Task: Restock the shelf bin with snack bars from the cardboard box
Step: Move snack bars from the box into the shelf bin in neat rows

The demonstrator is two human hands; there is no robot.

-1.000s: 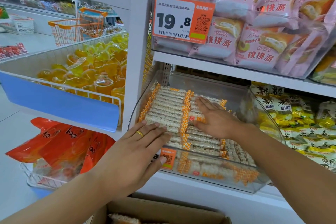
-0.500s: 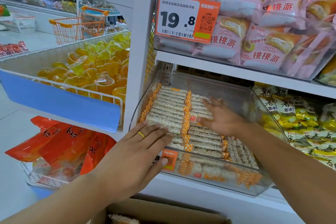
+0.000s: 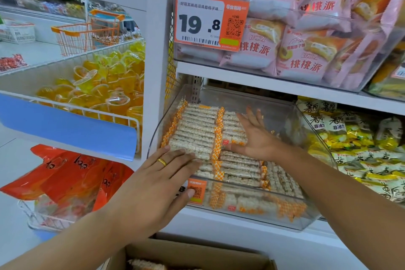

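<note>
A clear plastic shelf bin (image 3: 258,217) on the middle shelf holds rows of white snack bars (image 3: 195,131) with orange checkered wrapper ends. My left hand (image 3: 157,184), wearing a gold ring, lies flat on the front left bars, its thumb against the bin's front wall. My right hand (image 3: 256,138) is inside the bin with fingers spread, resting on the middle row; it holds nothing. The cardboard box (image 3: 197,254) sits open at the bottom edge, with a snack bar (image 3: 146,265) showing inside.
Above the bin is a shelf of pink pie packets (image 3: 295,28) with an orange price tag (image 3: 210,19) reading 19.8. Yellow snack packs (image 3: 355,142) fill the bin to the right. To the left, a wire bin of yellow jelly cups (image 3: 98,92) and red bags (image 3: 72,177) below.
My right hand has lifted and spread its fingers, shifting slightly toward the back of the bin. My left hand has stayed flat on the front bars.
</note>
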